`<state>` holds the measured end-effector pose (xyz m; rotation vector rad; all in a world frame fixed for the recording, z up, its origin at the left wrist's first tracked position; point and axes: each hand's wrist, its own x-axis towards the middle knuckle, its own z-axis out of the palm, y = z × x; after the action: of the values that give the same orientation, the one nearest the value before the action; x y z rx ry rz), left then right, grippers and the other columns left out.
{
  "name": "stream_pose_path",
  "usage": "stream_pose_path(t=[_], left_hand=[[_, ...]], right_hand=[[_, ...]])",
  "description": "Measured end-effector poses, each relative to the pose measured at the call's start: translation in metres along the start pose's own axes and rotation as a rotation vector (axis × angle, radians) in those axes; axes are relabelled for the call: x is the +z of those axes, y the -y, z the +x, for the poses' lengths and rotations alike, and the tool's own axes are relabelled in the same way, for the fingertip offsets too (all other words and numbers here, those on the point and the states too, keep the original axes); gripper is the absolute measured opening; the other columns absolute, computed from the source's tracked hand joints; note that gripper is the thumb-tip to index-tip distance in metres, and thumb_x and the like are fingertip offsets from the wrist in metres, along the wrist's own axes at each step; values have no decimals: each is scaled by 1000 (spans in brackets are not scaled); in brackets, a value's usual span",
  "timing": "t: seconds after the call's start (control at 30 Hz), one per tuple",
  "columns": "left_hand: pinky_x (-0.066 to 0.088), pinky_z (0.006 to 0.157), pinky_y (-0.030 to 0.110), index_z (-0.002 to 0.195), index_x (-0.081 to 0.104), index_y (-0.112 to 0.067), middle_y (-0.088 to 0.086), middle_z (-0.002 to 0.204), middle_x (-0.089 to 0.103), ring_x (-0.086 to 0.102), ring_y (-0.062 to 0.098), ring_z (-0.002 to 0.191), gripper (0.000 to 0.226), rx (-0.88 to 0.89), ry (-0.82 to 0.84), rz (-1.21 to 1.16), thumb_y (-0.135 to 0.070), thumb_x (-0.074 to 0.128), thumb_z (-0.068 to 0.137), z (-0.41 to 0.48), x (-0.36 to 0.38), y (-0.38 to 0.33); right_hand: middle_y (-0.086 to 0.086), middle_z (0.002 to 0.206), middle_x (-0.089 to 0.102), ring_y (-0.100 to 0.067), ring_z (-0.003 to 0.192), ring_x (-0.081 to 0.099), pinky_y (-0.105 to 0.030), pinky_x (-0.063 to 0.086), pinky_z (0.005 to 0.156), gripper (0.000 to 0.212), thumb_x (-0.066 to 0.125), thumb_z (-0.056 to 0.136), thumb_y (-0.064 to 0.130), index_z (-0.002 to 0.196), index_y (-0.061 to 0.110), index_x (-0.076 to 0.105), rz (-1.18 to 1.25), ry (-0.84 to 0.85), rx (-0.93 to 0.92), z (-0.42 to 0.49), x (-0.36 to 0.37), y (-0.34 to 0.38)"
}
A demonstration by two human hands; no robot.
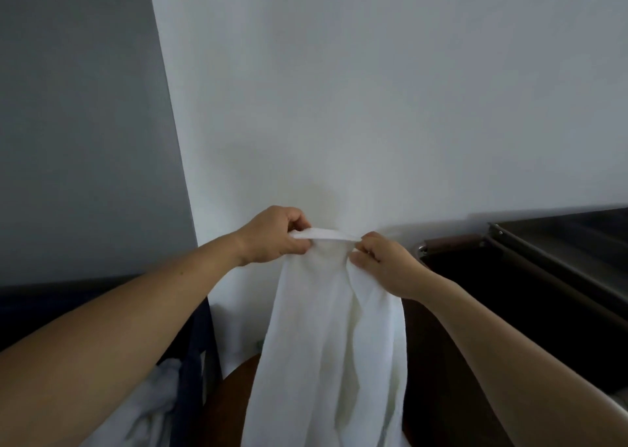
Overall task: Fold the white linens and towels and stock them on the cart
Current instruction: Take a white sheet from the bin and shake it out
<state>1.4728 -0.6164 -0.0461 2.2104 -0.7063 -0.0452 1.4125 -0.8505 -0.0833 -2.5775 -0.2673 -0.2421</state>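
Note:
A white towel hangs in front of me, held up by its top edge. My left hand pinches the left end of that edge. My right hand pinches the right end, a short gap away. The cloth falls in long folds below both hands and runs out of the bottom of the frame. More white linen lies crumpled in a dark bin at the lower left. The dark cart with a metal-edged top stands at the right.
A white wall fills the view straight ahead, with a grey wall to the left. A dark blue bin frame stands at my left. A brown floor patch shows beneath the towel.

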Motion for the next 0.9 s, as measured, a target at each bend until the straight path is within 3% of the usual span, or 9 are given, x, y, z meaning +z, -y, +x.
stream_pose_path(t=[0.1,0.3,0.47,0.63,0.77,0.9], left_hand=[[46,64,21,93,66,-11,6,87,67,57,11,72,19,-56,31,-152,-10,79,79,-5,-1,-1],[51,69,32,95,62,-8,8,89,62,57,20,78,7,-294,366,-502,-10,65,89,-8,-10,0],[48,66,33,103,58,-6,8,88,57,55,19,79,20,-343,447,-708,-19,56,89,-6,-7,4],[52,67,35,92,60,-7,6,78,58,59,18,72,5,-398,432,-708,-11,59,90,0,-2,5],[52,59,31,87,60,-5,12,81,63,66,21,67,6,-449,245,-519,-6,57,91,7,1,7],[47,57,29,82,60,-3,14,81,69,63,22,64,17,-284,29,290,-19,63,86,12,3,9]], right_hand=[[8,81,42,-9,72,44,-20,29,62,38,52,101,23,66,20,38,-33,8,-4,4,1,-4],[9,81,42,-5,69,44,-12,30,59,39,50,101,25,64,20,39,-72,-27,21,10,4,-8],[4,80,43,-14,69,45,-31,28,61,37,50,100,26,69,8,46,-75,-39,54,11,3,-11],[-4,80,46,-25,72,50,-39,42,70,40,50,100,25,74,-6,49,-80,-35,46,10,2,-11],[4,79,44,-19,73,48,-34,35,67,39,51,101,26,69,5,45,-84,-25,56,10,3,-16],[10,83,43,-17,79,50,-30,34,73,36,50,101,29,67,19,41,-149,42,19,11,7,-9]])
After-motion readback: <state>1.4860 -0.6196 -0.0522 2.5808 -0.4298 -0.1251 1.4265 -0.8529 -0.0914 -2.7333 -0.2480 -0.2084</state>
